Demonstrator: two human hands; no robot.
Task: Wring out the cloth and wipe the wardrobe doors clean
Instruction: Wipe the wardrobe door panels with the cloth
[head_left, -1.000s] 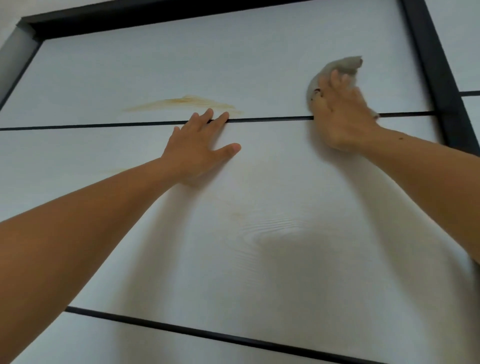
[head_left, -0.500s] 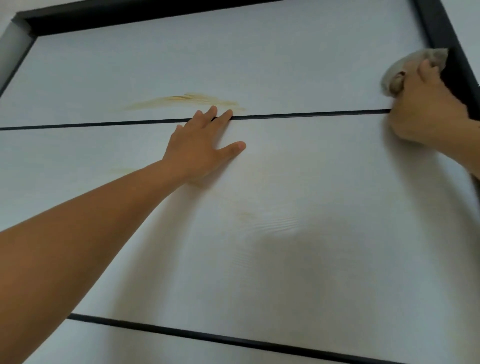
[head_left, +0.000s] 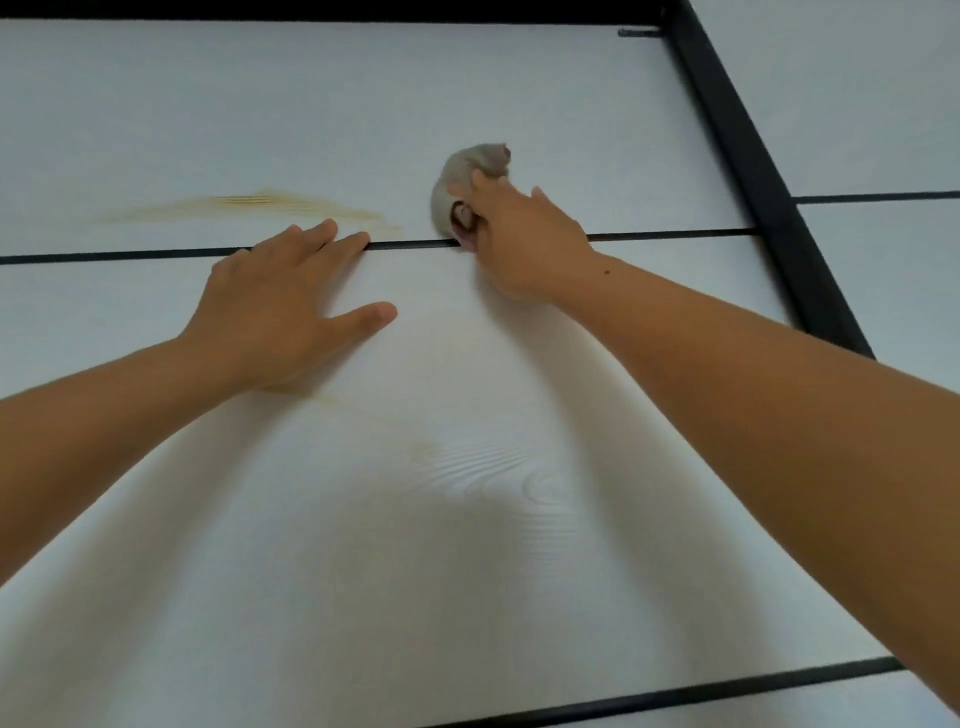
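Observation:
The white wardrobe door (head_left: 467, 519) fills the view, split by thin black horizontal strips. My right hand (head_left: 524, 244) presses a bunched grey cloth (head_left: 467, 176) against the upper panel, just above the upper strip (head_left: 670, 235). A long yellow-brown smear (head_left: 249, 205) lies on that panel, left of the cloth. My left hand (head_left: 285, 306) rests flat on the middle panel with fingers spread, fingertips on the strip, just below the smear's right end. Fainter brownish marks (head_left: 423, 449) show lower on the middle panel.
A thick black frame post (head_left: 753, 171) runs down the door's right side, with another white door (head_left: 883, 104) beyond it. A black top rail (head_left: 332, 9) edges the door above. A lower black strip (head_left: 675, 693) crosses near the bottom.
My right hand with the cloth has swept from the right frame post leftwards to the middle of the upper panel, near the smear. My left hand stays flat on the door.

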